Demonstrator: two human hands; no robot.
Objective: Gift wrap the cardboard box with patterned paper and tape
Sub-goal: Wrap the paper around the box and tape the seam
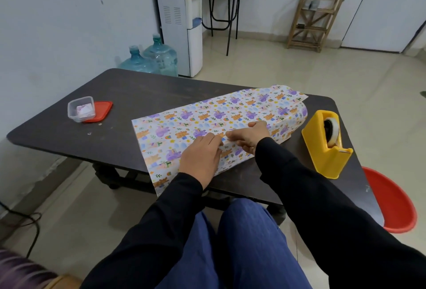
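White patterned paper (232, 113) with purple and orange animals is folded over the cardboard box, which is fully hidden beneath it, on the dark table (143, 95). Loose paper sticks out past the box at the far end and at the near left end, where it overhangs the table edge. My left hand (201, 155) lies flat on top of the paper, fingers straight, pressing along the seam. My right hand (250, 136) rests just right of it, fingers on the paper's overlapping edge. A yellow tape dispenser (325, 148) with a roll of clear tape stands to the right.
A small clear plastic container (81, 108) sits on its red lid (101, 111) at the table's left. A red stool (391, 201) stands by the table's right corner. Water bottles (159, 58) and a dispenser (179, 18) stand beyond the table. My blue-trousered legs are below.
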